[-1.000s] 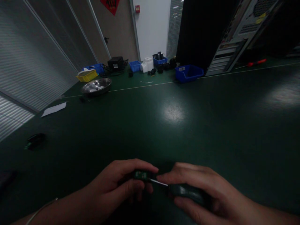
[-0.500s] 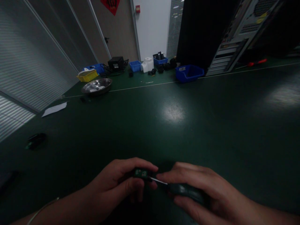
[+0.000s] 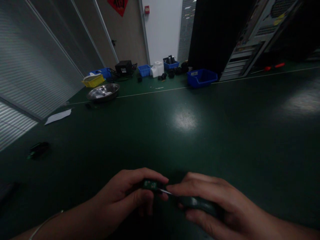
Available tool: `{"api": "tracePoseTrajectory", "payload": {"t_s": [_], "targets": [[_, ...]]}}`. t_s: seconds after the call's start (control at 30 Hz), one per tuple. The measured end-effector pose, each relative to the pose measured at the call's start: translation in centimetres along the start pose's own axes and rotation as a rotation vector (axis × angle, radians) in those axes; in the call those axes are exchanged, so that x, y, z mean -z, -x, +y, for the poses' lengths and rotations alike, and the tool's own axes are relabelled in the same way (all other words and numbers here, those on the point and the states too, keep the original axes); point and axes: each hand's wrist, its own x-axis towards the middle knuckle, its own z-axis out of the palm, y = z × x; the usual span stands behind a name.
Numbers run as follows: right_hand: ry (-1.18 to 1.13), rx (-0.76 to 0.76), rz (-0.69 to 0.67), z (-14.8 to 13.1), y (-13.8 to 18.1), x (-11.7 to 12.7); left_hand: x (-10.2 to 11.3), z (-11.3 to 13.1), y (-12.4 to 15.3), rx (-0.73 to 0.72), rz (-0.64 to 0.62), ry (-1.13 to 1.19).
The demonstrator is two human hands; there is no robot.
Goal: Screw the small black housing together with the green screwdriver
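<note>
Between the thumb and fingers of my left hand (image 3: 130,190) is a small green circuit board (image 3: 150,184) with pale markings, set against a dark part. My right hand (image 3: 215,200) is wrapped round the dark handle of a screwdriver (image 3: 198,203). Its thin metal shaft points left, and the tip meets the right end of the piece in my left hand. Exactly what the tip rests on is too dark to make out. My right index finger lies along the shaft, close to my left fingertips.
On the green table (image 3: 140,133), a small dark object (image 3: 38,150) and a white sheet (image 3: 58,116) lie left. Farther back stand a metal bowl (image 3: 103,92), a yellow bin (image 3: 93,81), a blue bin (image 3: 202,78) and a computer case (image 3: 246,40). A red-handled tool (image 3: 275,66) lies back right.
Both hands stay almost in place. The screwdriver has shifted slightly, and less of its shaft shows past my right index finger.
</note>
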Motion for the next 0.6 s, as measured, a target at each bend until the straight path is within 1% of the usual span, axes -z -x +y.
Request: {"api": "tracePoseTrajectory", "payload": {"t_s": [0.1, 0.13, 0.2, 0.3, 0.5, 0.6], "targets": [[-0.005, 0.000, -0.004, 0.0, -0.3, -0.1, 0.1, -0.1, 0.1, 0.002, 0.004, -0.009], [0.007, -0.008, 0.027, 0.0, -0.3, -0.2, 0.1, -0.1, 0.1, 0.004, 0.004, -0.012], [-0.005, 0.007, 0.008, 0.1, -0.4, -0.2, 0.1, -0.1, 0.2, 0.004, -0.001, -0.021], [0.012, 0.000, 0.019, 0.0, -0.3, -0.2, 0.0, 0.0, 0.3, 0.002, 0.004, -0.034], [0.214, 0.020, 0.054, -0.8, -1.1, -0.2, 0.1, -0.1, 0.0, -0.007, 0.004, -0.026], [0.240, 0.026, 0.061, -1.1, -1.7, -0.3, 0.1, -0.1, -0.1, -0.012, 0.008, -0.026]]}}
